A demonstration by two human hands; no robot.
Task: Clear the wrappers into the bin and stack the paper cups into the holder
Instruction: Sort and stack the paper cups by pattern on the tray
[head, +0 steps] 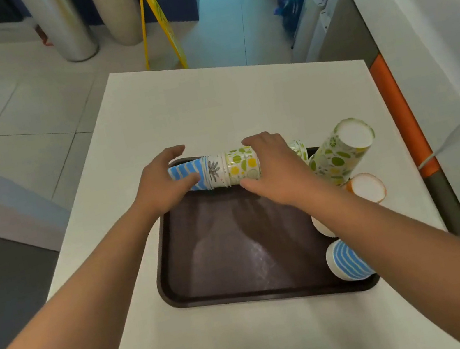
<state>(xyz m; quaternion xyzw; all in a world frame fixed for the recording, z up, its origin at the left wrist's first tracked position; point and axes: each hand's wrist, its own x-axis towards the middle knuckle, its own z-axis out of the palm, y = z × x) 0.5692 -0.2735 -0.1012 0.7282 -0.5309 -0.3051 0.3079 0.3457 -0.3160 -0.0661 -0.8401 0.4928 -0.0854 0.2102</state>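
Nested cup stack (223,170) held sideways over far edge of tray (238,265) on bench (209,101), left hand (162,183) gripping blue end, right hand (270,167) wrapped round green end. Probably light, thin, easily crushed; best held gently at both ends. More cups (338,152) upside down at right.

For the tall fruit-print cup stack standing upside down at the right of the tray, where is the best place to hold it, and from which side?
Judging by its pose, grip the fruit-print stack around its middle wall, coming from the side. It stands tilted, base up, so a hold at the top could tip it. The right hand is nearest.
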